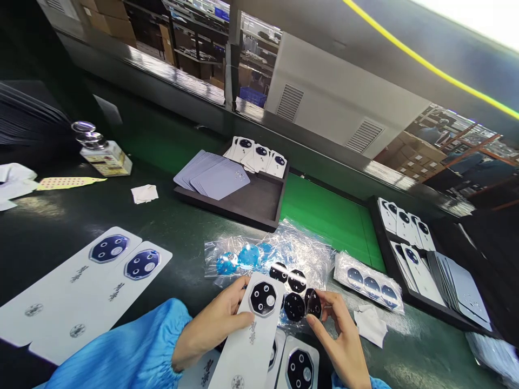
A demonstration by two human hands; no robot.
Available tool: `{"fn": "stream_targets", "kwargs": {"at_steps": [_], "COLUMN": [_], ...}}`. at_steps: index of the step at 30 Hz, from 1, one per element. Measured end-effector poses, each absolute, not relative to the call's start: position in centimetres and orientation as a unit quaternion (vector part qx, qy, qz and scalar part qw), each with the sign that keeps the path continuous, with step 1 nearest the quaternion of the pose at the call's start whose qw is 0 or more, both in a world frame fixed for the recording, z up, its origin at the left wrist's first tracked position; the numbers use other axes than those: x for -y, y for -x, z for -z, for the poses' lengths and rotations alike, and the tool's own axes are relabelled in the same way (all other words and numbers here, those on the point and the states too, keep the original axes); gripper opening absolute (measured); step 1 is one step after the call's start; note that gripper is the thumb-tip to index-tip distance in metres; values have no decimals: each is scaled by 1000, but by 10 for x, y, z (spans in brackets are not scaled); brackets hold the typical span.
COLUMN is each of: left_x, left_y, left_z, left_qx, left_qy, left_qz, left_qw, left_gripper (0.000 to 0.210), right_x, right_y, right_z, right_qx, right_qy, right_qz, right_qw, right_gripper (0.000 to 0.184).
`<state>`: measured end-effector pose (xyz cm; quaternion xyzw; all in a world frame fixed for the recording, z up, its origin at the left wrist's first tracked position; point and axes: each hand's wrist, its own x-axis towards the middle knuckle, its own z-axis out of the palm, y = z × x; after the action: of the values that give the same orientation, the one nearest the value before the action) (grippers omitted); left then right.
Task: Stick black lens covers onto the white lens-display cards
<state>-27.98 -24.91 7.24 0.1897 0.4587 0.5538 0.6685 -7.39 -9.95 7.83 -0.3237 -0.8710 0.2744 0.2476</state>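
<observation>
My left hand [219, 319] grips a white phone back cover [247, 351] with a dark octagonal camera area near its top, thumb across the front. Between the thumb and fingers of my right hand [338, 329] is a dark octagonal camera lens cover [313, 303], held tilted on edge. Beside it, more dark lens covers [294, 307] lie on a clear plastic bag [312, 243]. Below my hands are further white back covers [300, 367], partly hidden by the held one. Two white back covers [117, 281] lie side by side on the left.
A black tray [259, 202] with grey panels and white covers stands at the back. Another loaded tray [430, 302] is at the right. Nearby are blue round pieces [247, 256], a wrapped lens strip [368, 286], white cloths [371, 324] and a pump bottle [107, 156]. A green mat [328, 216] lies behind.
</observation>
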Motion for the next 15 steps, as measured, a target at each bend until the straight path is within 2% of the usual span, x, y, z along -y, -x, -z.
{"fn": "stream_targets", "kwargs": {"at_steps": [15], "left_x": [247], "left_y": [278], "left_z": [-65], "left_qx": [-446], "left_qy": [-211], "left_qz": [-576], "left_qw": [652], "left_gripper": [62], "right_x": [95], "right_y": [68], "right_z": [-70], "right_qx": [894], "right_qy": [300], "right_qz": [-244], "right_qw": [229], "right_gripper": [29]}}
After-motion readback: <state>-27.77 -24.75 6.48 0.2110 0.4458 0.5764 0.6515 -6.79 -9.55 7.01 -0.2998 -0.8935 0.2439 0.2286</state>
